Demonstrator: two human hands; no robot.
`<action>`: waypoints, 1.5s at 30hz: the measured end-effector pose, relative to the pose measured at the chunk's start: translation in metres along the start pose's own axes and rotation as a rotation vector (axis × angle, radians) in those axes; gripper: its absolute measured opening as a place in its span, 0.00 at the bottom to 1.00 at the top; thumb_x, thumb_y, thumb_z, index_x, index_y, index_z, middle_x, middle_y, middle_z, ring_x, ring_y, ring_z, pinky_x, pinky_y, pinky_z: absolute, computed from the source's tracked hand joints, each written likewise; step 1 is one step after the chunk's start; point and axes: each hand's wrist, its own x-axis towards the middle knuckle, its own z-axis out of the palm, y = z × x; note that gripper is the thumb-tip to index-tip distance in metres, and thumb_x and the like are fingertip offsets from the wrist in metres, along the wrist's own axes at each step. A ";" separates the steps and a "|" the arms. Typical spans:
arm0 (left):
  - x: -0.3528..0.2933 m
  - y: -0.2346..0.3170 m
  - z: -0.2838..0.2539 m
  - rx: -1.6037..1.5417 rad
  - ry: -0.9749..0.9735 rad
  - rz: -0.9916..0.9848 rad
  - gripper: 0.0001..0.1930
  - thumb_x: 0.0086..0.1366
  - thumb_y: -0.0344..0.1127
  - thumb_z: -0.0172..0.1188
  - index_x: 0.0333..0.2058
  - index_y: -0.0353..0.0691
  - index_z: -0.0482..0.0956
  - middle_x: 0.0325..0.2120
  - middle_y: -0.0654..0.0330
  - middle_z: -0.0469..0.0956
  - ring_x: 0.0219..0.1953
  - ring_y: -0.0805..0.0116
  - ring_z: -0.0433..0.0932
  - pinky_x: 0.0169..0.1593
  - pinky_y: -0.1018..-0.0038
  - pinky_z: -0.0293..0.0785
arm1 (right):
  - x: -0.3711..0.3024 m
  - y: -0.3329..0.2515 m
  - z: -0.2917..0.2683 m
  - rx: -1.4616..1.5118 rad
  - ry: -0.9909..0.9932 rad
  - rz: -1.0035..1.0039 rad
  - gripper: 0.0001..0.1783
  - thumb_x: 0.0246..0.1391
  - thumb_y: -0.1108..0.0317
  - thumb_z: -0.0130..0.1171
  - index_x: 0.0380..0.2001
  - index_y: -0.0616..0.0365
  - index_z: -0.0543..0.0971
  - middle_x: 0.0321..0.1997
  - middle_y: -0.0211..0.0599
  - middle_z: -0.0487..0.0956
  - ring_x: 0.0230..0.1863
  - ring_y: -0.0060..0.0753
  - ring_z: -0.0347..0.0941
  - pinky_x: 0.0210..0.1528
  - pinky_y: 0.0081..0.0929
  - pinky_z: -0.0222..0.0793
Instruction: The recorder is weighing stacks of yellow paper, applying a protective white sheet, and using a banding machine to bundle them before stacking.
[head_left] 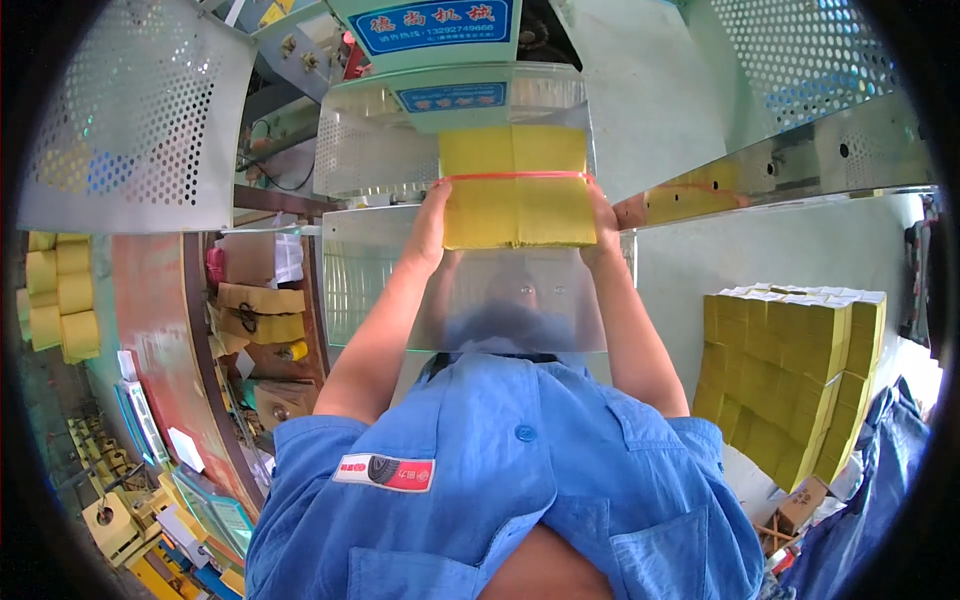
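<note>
A thick bundle of yellow paper (515, 215) lies between my hands, with a thin pinkish-red strap (515, 175) running across its middle. My left hand (431, 225) presses against its left side, and my right hand (603, 225) against the right side. Both hands grip it at the ends of the strap, their fingertips partly hidden by the paper. Under and behind the bundle is a shiny metal plate (385, 290) of a machine, and its polished surface reflects my blue shirt.
A perforated metal panel (140, 130) stands at the upper left, and a long metal rail (780, 165) extends to the right. A tall stack of yellow paper bundles (770, 375) sits on the right floor. A reddish bench (155, 320) and wooden shelves (265, 325) flank me on the left.
</note>
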 end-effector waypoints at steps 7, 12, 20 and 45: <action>0.003 0.002 0.010 -0.042 0.044 -0.016 0.25 0.71 0.50 0.50 0.58 0.39 0.70 0.53 0.62 0.73 0.57 0.71 0.69 0.61 0.72 0.62 | -0.003 -0.015 0.011 0.090 0.008 0.073 0.24 0.65 0.53 0.50 0.55 0.57 0.72 0.49 0.26 0.74 0.50 0.21 0.69 0.51 0.21 0.67; 0.005 0.003 0.005 -0.023 0.018 -0.035 0.25 0.70 0.50 0.50 0.58 0.39 0.70 0.56 0.61 0.72 0.58 0.70 0.68 0.62 0.72 0.61 | 0.004 -0.011 0.006 0.033 -0.072 -0.019 0.23 0.64 0.53 0.51 0.55 0.57 0.71 0.47 0.26 0.74 0.49 0.20 0.70 0.50 0.21 0.68; -0.036 -0.001 0.013 0.031 0.152 0.030 0.24 0.71 0.48 0.50 0.58 0.38 0.70 0.55 0.60 0.73 0.58 0.67 0.69 0.61 0.70 0.63 | 0.053 0.072 -0.019 0.175 -0.129 -0.021 0.23 0.65 0.62 0.44 0.59 0.56 0.73 0.50 0.32 0.78 0.50 0.25 0.73 0.53 0.23 0.67; -0.110 -0.022 -0.052 0.039 0.261 -0.230 0.26 0.70 0.55 0.48 0.51 0.37 0.75 0.43 0.57 0.79 0.46 0.64 0.78 0.48 0.68 0.76 | -0.116 0.041 0.014 -0.371 0.310 0.002 0.24 0.61 0.54 0.46 0.48 0.59 0.81 0.43 0.36 0.83 0.46 0.27 0.76 0.51 0.25 0.68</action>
